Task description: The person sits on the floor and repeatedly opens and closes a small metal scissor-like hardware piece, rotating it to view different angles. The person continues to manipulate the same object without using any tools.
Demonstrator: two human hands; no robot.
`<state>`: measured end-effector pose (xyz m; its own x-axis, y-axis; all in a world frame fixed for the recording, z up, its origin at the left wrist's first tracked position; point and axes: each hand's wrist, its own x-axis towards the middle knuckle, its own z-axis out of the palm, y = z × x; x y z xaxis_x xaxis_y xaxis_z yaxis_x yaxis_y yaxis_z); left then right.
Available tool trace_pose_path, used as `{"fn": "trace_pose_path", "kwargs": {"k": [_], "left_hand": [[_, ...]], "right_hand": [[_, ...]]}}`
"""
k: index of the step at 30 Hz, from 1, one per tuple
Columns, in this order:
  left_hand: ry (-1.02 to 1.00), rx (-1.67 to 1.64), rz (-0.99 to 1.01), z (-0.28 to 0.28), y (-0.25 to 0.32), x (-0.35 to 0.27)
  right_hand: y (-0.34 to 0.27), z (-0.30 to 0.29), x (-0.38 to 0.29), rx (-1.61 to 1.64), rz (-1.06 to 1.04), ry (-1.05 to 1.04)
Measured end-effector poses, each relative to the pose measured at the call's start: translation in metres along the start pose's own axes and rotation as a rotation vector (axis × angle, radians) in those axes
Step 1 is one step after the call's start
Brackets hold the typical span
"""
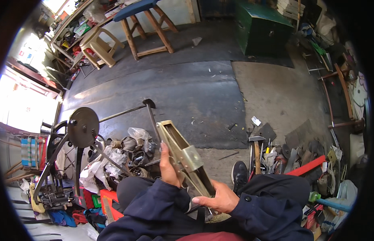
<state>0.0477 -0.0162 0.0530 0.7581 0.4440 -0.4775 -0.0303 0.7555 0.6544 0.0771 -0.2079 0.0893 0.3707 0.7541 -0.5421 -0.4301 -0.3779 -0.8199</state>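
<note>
Both hands hold a long yellowish metal channel mechanism (pixel 193 158) above my lap, tilted with its far end up and to the left. It has riveted plates and a wider bracket around its middle; its exact kind I cannot tell. My left hand (pixel 169 168) grips its left side near the middle, thumb along the edge. Around the near end closes my right hand (pixel 221 197), the thumb lying across the front. Below that hand a small bolt-like part shows; the underside is hidden.
To the left stands a black cast-iron machine with a round wheel (pixel 83 127), beside plastic bags (pixel 114 161). A hammer (pixel 257 153) stands among tools at right. Farther off are a beige plastic stool (pixel 98 45), a blue-topped wooden stool (pixel 150 30) and a green chest (pixel 259 33).
</note>
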Motion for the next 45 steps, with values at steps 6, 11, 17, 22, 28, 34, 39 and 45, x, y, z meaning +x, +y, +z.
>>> {"fn": "trace_pose_path", "kwargs": {"k": [6, 11, 17, 22, 28, 34, 39, 45], "left_hand": [[-0.098, 0.020, -0.060, -0.004, -0.003, -0.008], [-0.382, 0.219, 0.137, -0.009, -0.011, -0.012], [-0.470, 0.713, 0.456, -0.003, -0.004, -0.020], [-0.535, 0.831, 0.555, 0.001, 0.008, -0.027], [-0.505, 0.948, 0.589, 0.010, 0.013, -0.034], [-0.361, 1.066, 0.521, 0.025, 0.008, -0.044], [-0.394, 1.160, 0.547, 0.023, 0.013, -0.048], [-0.352, 1.174, 0.526, 0.017, 0.014, -0.048]], "right_hand": [[0.027, 0.001, 0.011, 0.019, -0.046, 0.055], [0.054, 0.003, 0.026, 0.110, -0.063, 0.123], [0.070, 0.002, 0.044, -0.019, -0.211, 0.133], [0.085, 0.001, 0.057, -0.092, -0.358, 0.139], [0.101, -0.002, 0.073, -0.309, -0.442, 0.061], [0.113, -0.004, 0.069, -0.161, -0.299, -0.002], [0.120, -0.007, 0.060, -0.207, -0.243, -0.092], [0.123, -0.010, 0.048, -0.163, -0.164, -0.246]]}}
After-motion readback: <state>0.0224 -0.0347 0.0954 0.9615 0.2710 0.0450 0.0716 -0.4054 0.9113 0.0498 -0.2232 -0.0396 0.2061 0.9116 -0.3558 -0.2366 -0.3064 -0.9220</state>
